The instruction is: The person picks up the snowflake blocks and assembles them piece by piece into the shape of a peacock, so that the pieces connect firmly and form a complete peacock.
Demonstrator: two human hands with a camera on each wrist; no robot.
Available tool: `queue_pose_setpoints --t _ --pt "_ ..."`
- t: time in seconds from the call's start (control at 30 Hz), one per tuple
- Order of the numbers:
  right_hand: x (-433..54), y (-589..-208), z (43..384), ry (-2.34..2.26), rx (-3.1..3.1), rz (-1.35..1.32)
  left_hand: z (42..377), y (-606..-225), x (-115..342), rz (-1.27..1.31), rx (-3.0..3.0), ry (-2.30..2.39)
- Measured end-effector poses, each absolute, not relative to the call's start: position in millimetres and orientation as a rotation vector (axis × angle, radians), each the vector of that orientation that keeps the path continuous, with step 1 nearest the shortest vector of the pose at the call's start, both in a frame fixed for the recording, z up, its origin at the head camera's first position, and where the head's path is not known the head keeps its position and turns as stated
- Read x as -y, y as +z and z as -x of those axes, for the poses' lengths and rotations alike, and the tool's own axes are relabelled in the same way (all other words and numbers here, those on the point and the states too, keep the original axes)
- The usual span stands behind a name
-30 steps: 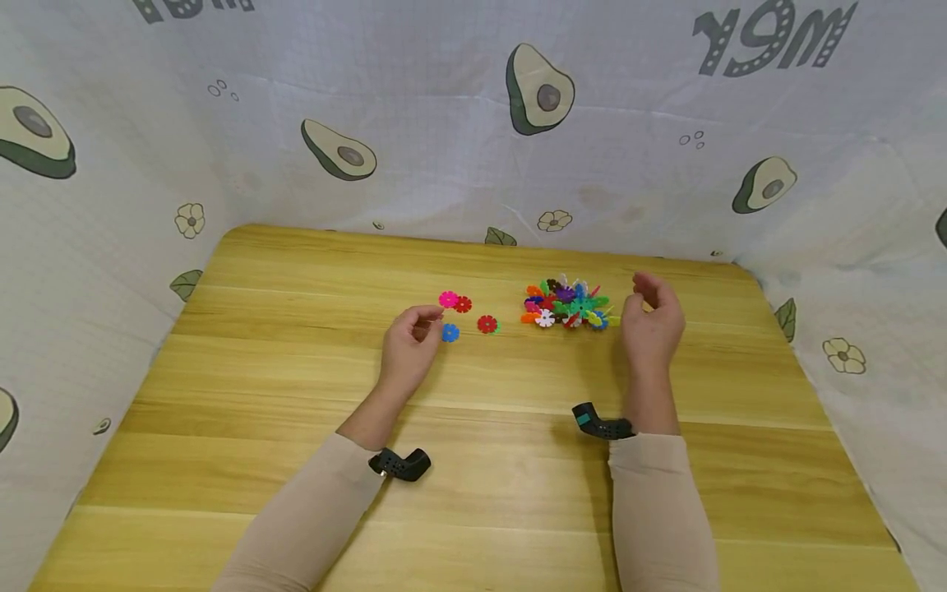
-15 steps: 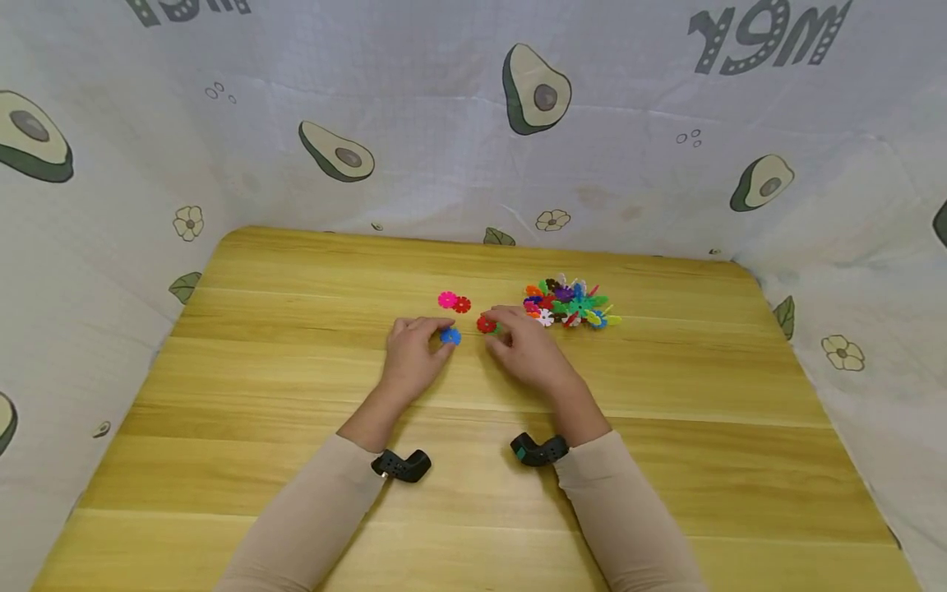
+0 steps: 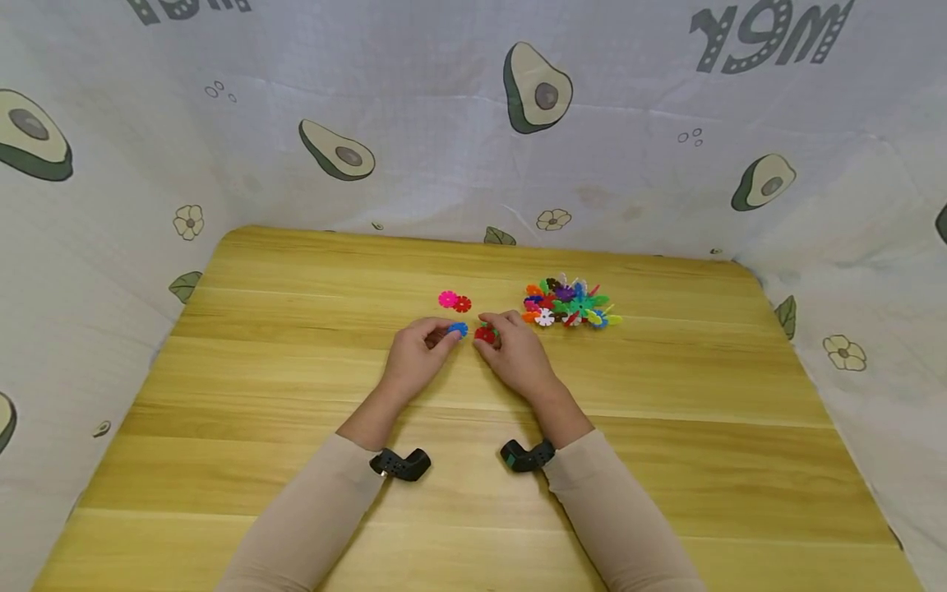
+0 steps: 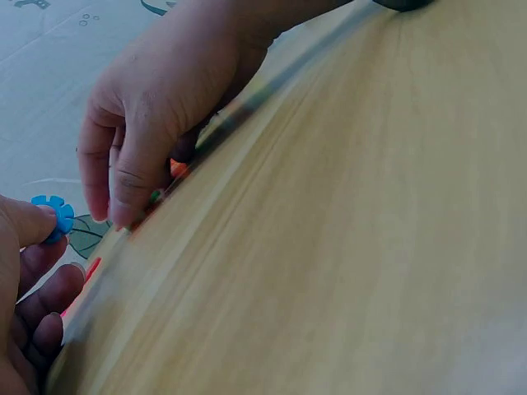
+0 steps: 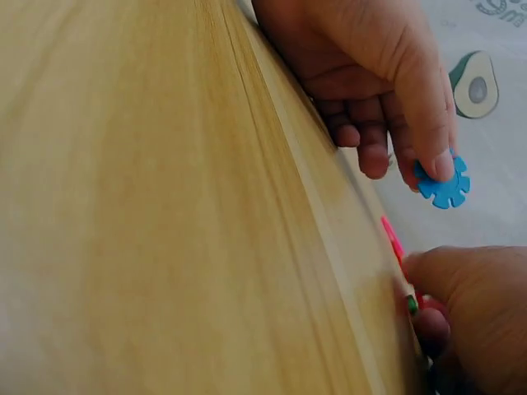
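Observation:
My left hand (image 3: 414,358) pinches a blue snowflake disc (image 3: 459,329) between thumb and forefinger. The right wrist view shows this blue notched disc (image 5: 449,191) raised off the table. My right hand (image 3: 521,358) holds a red snowflake disc (image 3: 484,335) between thumb and fingers, low at the tabletop. A bit of green, seemingly a second disc, shows beside the red one, mostly hidden by the fingers. Just beyond the hands, a pink disc (image 3: 447,299) and another red disc (image 3: 462,304) lie touching or overlapping.
A heap of joined or piled multicoloured snowflake discs (image 3: 570,304) sits to the right, beyond my right hand. The wooden table (image 3: 333,279) ends against a white curtain (image 3: 444,123) printed with avocados.
My right hand has come left from beside the heap to the red disc, which has shifted slightly nearer. My left hand has picked up the blue disc from the table.

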State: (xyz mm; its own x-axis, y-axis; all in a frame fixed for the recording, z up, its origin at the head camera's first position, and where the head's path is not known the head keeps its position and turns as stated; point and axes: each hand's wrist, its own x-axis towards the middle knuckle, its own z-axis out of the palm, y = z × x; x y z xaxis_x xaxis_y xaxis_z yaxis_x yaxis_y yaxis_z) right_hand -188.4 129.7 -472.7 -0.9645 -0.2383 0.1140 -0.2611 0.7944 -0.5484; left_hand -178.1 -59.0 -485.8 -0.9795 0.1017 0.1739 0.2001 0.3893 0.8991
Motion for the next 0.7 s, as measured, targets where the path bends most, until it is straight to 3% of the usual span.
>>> queue_pose_setpoints --t 0.17,0.47,0.7 --pt "-127.9 -476.0 188.7 0.994 2.799 -0.446 177.8 -482.5 59.3 0.23 2.522 -1.796" --pt "-122.0 -481.7 185.7 1.845 2.477 -0.294 179.8 -480.7 61.6 0.012 2.335 -2.095" --pt "-120.8 -484.3 185.5 1.827 2.431 -0.374 180.3 -479.9 62.9 0.03 2.301 -2.141"
